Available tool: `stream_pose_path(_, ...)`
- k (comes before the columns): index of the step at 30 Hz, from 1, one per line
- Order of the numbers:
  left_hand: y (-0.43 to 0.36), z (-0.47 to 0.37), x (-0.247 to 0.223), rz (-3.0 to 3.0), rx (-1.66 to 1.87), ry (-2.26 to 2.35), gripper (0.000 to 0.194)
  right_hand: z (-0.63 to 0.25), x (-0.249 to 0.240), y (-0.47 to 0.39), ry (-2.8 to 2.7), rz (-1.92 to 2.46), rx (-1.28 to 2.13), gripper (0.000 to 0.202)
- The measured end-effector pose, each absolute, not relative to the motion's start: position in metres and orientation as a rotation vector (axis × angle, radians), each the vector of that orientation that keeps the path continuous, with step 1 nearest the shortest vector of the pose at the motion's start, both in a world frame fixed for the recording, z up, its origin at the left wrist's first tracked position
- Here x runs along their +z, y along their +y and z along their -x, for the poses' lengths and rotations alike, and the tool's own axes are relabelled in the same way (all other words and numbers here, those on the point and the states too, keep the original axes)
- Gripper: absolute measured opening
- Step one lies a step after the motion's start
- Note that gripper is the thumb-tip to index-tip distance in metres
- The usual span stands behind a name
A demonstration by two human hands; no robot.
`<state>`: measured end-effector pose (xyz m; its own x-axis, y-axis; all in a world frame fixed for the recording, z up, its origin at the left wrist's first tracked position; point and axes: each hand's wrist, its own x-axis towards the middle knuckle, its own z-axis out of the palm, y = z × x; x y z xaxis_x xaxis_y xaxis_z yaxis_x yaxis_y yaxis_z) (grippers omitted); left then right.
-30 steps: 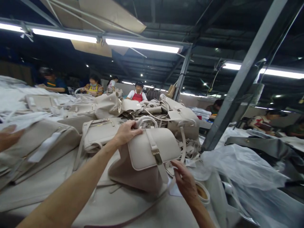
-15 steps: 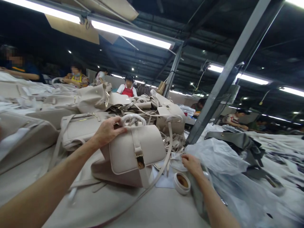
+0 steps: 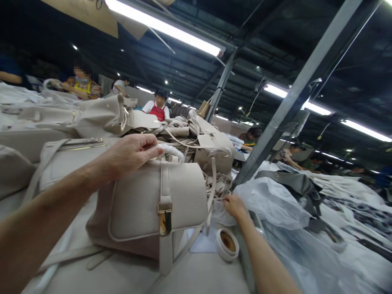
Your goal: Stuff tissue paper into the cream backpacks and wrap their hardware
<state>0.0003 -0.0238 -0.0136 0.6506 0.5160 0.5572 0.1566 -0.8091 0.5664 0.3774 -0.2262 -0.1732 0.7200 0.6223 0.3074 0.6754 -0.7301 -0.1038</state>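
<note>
A beige handbag (image 3: 143, 204) with a front flap and a gold-coloured buckle stands right before me, its top handle (image 3: 171, 152) wrapped in white film. At its upper back edge, beside the handle, my left hand (image 3: 136, 153) is closed on it with thumb and fingers together. Over to the right, my right hand (image 3: 235, 206) has its fingers curled near a crumpled clear plastic bag (image 3: 271, 200) and some loose straps. What those fingers hold, if anything, is hidden. Just below them sits a round white tub (image 3: 227, 245) with brown inside.
More beige bags (image 3: 101, 116) are heaped at the left and behind. A slanting metal post (image 3: 288, 106) rises beyond my right hand. Dark grey bag pieces (image 3: 288, 183) lie at the right. Several people work farther back, one in a red apron (image 3: 158, 112).
The handbag now appears larger and nearer, shifted left, and its buckled front faces me more squarely. My left hand stays on it. My right hand sits slightly farther left in view, still near the plastic.
</note>
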Motion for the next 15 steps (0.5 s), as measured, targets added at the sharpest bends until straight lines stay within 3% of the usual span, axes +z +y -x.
stream_pose_path(8,-0.021,-0.004,-0.02,-2.246,0.948,0.489,0.035,-0.37,-0.161,-0.188,-1.094,2.615,-0.485,0.043)
stream_pose_path(15,-0.019,-0.001,-0.026,-2.213,0.95,0.428,0.033,-0.383,-0.156,-0.18,-1.202,2.422,-0.147,0.023)
